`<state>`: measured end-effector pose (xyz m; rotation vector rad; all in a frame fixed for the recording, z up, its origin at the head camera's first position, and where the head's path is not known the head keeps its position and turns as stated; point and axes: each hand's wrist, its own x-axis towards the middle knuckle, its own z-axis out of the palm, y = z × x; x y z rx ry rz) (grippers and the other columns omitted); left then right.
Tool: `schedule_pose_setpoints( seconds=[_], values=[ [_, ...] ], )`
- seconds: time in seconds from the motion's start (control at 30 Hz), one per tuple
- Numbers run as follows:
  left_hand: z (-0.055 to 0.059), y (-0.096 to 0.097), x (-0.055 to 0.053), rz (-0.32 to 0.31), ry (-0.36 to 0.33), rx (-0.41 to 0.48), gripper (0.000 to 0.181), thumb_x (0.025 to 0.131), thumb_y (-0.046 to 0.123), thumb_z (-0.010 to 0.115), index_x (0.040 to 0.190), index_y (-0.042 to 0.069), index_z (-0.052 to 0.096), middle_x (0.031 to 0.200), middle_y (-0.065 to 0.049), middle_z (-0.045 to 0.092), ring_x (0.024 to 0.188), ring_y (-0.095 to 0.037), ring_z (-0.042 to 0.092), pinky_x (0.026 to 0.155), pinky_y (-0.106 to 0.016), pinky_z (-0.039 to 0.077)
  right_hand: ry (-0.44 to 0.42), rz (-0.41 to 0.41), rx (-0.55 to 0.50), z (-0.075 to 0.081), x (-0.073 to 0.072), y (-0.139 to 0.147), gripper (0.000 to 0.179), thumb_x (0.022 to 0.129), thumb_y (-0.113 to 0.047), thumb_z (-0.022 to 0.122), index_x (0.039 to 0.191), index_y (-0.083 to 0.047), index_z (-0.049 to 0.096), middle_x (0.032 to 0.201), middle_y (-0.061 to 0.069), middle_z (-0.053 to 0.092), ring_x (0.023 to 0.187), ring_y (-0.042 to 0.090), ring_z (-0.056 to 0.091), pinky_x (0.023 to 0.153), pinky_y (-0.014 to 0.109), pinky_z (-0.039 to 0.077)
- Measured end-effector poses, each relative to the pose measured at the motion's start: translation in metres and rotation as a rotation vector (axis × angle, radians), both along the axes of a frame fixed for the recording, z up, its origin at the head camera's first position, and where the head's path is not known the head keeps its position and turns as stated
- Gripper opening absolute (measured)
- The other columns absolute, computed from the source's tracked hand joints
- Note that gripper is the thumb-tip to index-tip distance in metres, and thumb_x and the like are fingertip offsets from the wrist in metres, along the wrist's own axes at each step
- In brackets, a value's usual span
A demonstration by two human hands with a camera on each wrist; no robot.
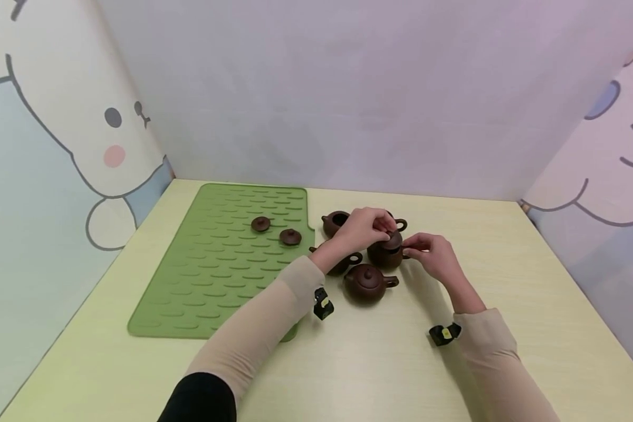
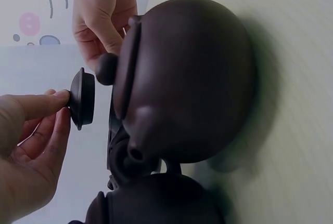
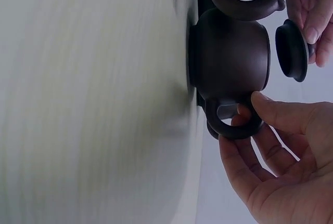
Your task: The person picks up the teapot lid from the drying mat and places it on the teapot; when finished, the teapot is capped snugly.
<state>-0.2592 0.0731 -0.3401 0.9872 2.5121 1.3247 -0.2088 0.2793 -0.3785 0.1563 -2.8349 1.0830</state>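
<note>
My left hand [image 1: 366, 227] pinches a dark brown teapot lid [image 2: 83, 99] by its knob. The lid hangs tilted just over the mouth of an uncovered brown teapot [image 3: 234, 52], its hollow underside showing in the right wrist view. With thumb and fingers, my right hand [image 1: 435, 255] grips that teapot's loop handle [image 3: 234, 130]. Nearer to me stands a second teapot [image 1: 368, 284] with its lid on. Another teapot [image 1: 340, 266] is partly covered by my left wrist.
Two loose lids [image 1: 261, 224] [image 1: 291, 237] lie on a green ridged mat [image 1: 206, 287] at the left. Behind my left hand are an uncovered teapot [image 1: 331, 225] and the handle [image 1: 401, 224] of one mostly hidden. A pale wall [image 1: 337, 117] closes off the table's far side.
</note>
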Motion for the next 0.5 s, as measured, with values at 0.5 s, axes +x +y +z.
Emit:
schedule_pose_setpoints(
  seconds=[0.5],
  values=[
    [-0.012,0.004,-0.003,0.002,-0.004,-0.037,0.015,0.09,0.005,0.071,0.105,0.009,0.072,0.103,-0.003,0.075,0.093,-0.012,0.068,0.079,-0.015,0.053,-0.018,-0.011,-0.003,0.001,0.001,-0.002,0.015,0.091,-0.007,0.071,0.104,-0.001,0.075,0.102,0.019,0.075,0.095,0.025,0.069,0.07,0.027,0.05]
  ],
)
